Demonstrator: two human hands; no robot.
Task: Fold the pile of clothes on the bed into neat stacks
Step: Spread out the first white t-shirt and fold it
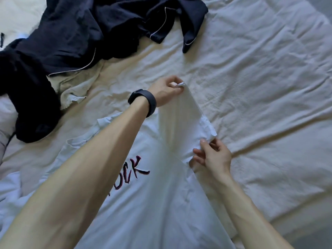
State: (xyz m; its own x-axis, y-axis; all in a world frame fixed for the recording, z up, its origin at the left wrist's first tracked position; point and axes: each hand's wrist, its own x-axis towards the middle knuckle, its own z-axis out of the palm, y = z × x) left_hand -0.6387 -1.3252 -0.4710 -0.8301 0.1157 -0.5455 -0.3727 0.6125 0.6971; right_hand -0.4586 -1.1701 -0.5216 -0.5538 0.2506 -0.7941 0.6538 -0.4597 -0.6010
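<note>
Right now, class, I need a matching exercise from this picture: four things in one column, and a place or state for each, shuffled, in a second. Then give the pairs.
Things
1. white T-shirt
2. navy garment
3. black wristband
4. beige garment

Places or states
A. worn on a wrist
B. heaped at the top left, with white piping along its edges
C. pinched by the left hand and the right hand
D. lying partly under the dark cloth

Pairs: 1-C, 2-B, 3-A, 4-D
</note>
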